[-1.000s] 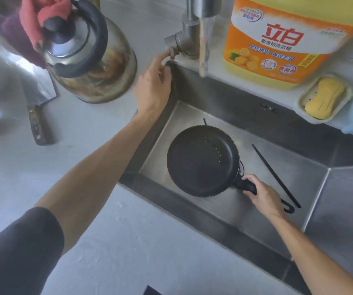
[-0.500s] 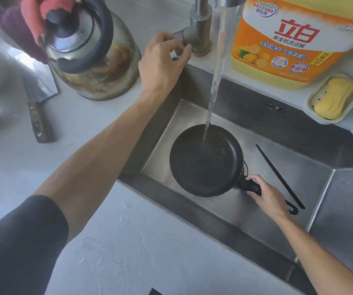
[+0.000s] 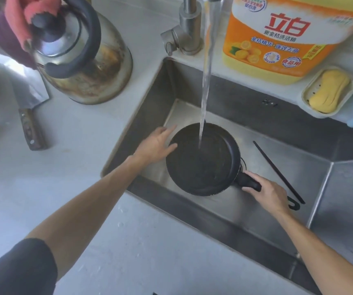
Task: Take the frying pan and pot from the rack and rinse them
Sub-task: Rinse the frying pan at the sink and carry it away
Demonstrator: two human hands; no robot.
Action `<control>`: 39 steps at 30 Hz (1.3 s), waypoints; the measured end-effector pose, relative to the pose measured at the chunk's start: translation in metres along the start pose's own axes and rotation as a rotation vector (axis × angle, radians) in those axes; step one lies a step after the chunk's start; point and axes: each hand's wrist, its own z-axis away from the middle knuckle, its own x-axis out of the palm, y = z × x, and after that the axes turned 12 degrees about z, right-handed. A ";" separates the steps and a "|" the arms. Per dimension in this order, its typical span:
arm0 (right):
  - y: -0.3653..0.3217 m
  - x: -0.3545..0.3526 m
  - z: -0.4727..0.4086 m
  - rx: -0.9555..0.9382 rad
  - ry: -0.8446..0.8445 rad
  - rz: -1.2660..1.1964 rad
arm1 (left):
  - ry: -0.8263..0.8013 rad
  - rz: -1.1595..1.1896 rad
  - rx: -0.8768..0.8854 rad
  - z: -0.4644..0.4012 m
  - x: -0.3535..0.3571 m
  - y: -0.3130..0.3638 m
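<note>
A black frying pan (image 3: pixel 197 169) lies in the steel sink (image 3: pixel 256 211), and a stream of water from the tap (image 3: pixel 189 28) falls into its middle. My right hand (image 3: pixel 271 193) is closed around the pan's black handle at the pan's right. My left hand (image 3: pixel 157 144) hovers open at the pan's left rim, fingers spread, at or just off the edge. No pot is in view.
A steel kettle (image 3: pixel 82 60) with red cloths on it stands on the counter left of the sink. A cleaver (image 3: pixel 25 96) lies further left. An orange detergent jug (image 3: pixel 282 37) and a soap dish (image 3: pixel 329 91) sit behind the sink. Black chopsticks (image 3: pixel 277 171) lie in the sink.
Water began to run from the tap into the pan. My left hand left the tap lever and came down to the pan's left rim. My right hand stayed on the handle.
</note>
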 end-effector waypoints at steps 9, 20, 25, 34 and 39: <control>0.004 -0.010 0.027 0.006 -0.218 -0.457 | -0.041 0.187 0.000 0.011 -0.053 0.024; -0.017 -0.118 0.005 -0.232 -0.227 0.264 | -0.276 0.013 -0.103 0.016 -0.042 0.013; -0.021 -0.140 0.010 -0.479 0.294 0.505 | -0.222 0.133 -0.102 0.025 -0.004 0.000; -0.002 -0.101 0.010 -0.438 0.586 0.366 | 0.226 0.086 0.112 0.058 -0.027 0.016; -0.019 -0.055 0.017 -0.235 0.116 -0.334 | 0.459 -0.293 0.528 0.065 -0.077 0.039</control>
